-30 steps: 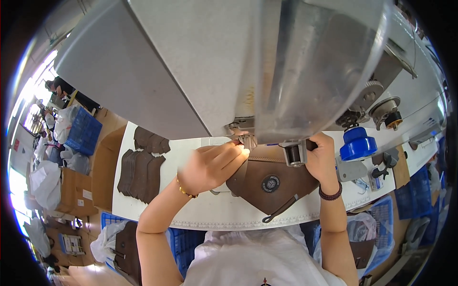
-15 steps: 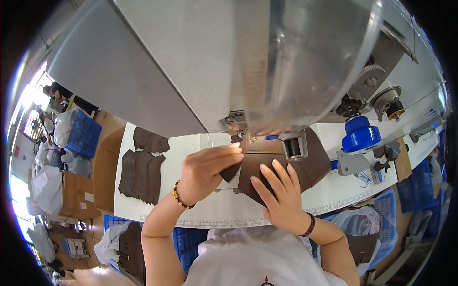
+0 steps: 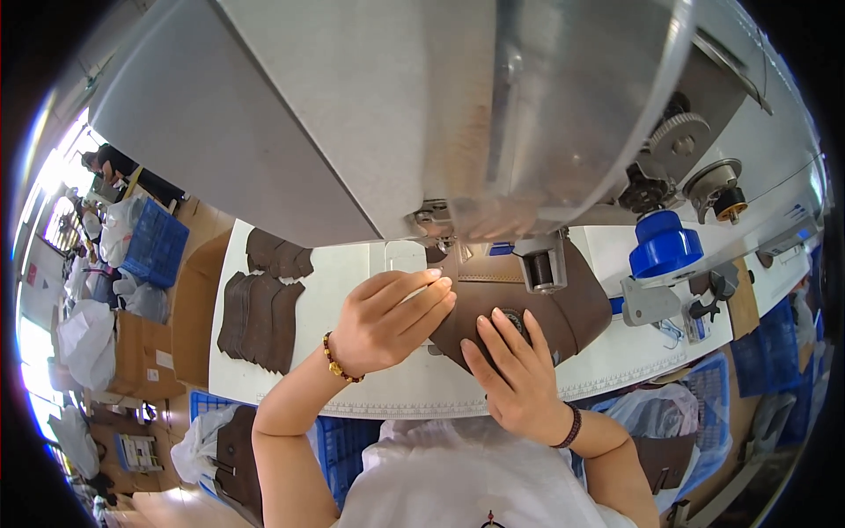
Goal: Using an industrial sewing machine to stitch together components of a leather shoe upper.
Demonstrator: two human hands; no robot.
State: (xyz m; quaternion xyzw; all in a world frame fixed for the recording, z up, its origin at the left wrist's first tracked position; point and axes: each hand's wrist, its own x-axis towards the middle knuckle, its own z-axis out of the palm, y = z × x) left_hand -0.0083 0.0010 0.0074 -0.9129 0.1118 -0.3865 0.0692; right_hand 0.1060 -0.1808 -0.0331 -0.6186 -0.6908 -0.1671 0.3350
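A brown leather workpiece lies under the head of a sewing machine, a stitched line running across its upper part. My left hand is closed, fingers pressed together with their tips at the workpiece's left edge, beside the needle area. My right hand rests flat on the leather with its fingers stretched out. Partly under those fingers shows a round dark spot, which I cannot identify. A black roller in a metal holder stands just above the leather.
Stacks of cut brown leather pieces lie on the white table at the left. A blue knob sticks out from the machine at the right. Blue crates with leather parts flank my lap. Cardboard boxes stand farther left.
The dark leather flap raised in my left hand no longer shows; that hand's fingers have drawn closer together at the workpiece edge. The round dark spot has appeared beside my right fingers.
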